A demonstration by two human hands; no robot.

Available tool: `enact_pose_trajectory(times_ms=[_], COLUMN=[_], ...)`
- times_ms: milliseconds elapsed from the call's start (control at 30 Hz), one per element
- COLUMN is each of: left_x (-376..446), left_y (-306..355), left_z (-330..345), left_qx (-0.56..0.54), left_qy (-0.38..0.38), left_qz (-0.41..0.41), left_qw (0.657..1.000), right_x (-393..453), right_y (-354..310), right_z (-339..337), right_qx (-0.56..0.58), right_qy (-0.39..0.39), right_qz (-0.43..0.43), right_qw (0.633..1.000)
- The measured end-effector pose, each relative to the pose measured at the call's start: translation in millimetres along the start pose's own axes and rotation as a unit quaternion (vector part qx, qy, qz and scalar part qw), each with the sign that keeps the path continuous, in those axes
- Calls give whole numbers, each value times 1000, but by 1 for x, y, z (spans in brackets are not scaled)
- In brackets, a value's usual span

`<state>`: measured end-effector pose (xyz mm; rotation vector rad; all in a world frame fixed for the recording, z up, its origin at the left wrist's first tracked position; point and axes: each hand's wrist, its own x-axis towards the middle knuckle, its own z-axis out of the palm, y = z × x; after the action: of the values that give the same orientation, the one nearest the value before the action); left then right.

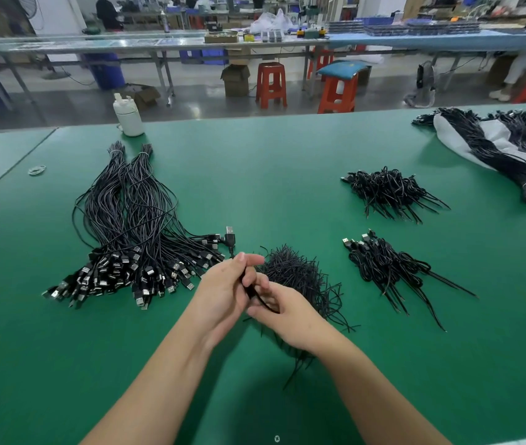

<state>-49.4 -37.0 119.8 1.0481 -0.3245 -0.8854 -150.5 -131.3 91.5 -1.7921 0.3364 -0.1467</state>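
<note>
Both hands meet just above the green worktop (287,149) on one black USB cable (257,297). The left hand (223,292) has its fingers (250,260) curled round it, the plug sticking up beyond them, and the right hand (287,313) pinches the wire beside it. A heap of short black ties (297,271) lies just behind, banded bundles of USB cables (127,226) lie to the left, and piles of coiled cables (387,191) lie to the right.

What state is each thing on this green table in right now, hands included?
left hand: grips the cable.
right hand: pinches the cable's wire.
cable: held between both hands, plug pointing up.
long bundles: uncoiled, banded at far ends.
tie heap: loose.
near coil pile: coiled, heaped.
far coil pile: coiled, heaped.
bottle: upright.
rubber bands: loose, flat.
</note>
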Motion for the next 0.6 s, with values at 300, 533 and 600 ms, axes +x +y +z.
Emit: enact_pose_trajectory(times_ms=[300,533,600], left_x=[-6,-6,-7], left_y=[9,13,15], left_z=[-2,-7,-7], left_qx=[18,85,110], left_qy=[-78,-173,-204], left_qz=[-37,-80,-105], left_qw=[996,978,967], right_x=[-2,-10,-13], right_y=[-2,2,1], right_z=[-2,0,-3], right_qx=[187,157,135], right_qy=[8,39,39], right_qz=[-4,-25,-20], right_qw=[982,987,990])
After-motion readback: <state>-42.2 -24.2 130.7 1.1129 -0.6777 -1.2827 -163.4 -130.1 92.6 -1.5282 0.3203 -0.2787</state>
